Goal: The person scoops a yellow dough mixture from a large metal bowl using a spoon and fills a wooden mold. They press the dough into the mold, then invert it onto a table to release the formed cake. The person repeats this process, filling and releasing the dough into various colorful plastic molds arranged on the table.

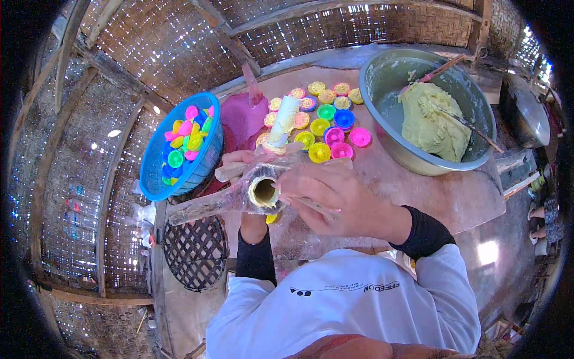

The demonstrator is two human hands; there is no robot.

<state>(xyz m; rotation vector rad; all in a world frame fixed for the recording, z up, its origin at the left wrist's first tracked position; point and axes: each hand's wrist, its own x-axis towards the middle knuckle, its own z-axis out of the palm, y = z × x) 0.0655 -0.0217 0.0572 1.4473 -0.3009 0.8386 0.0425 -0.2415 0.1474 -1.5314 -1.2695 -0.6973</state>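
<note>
My left hand (239, 157) reaches up from beneath a wooden hand press (209, 204) and is closed around it, its palm hidden. The press has a round hollow opening (263, 191) facing me, its rim smeared with pale dough. My right hand (344, 200) is at the right side of that opening, fingers pinched together; what they hold, if anything, is too unclear to name. Just beyond the press, a white cylinder (287, 119) stands with dough about its base. Behind it lie several small round fluted molds (344, 119), yellow, pink, blue and green, some filled with pale dough strands.
A blue basket (147, 179) of colourful molds stands at the left. At the right is a large metal basin (373, 96) with a dough mound (439, 122) and sticks. A pink sheet (236, 122) and a dark woven lattice tray (194, 254) lie near the table's left side.
</note>
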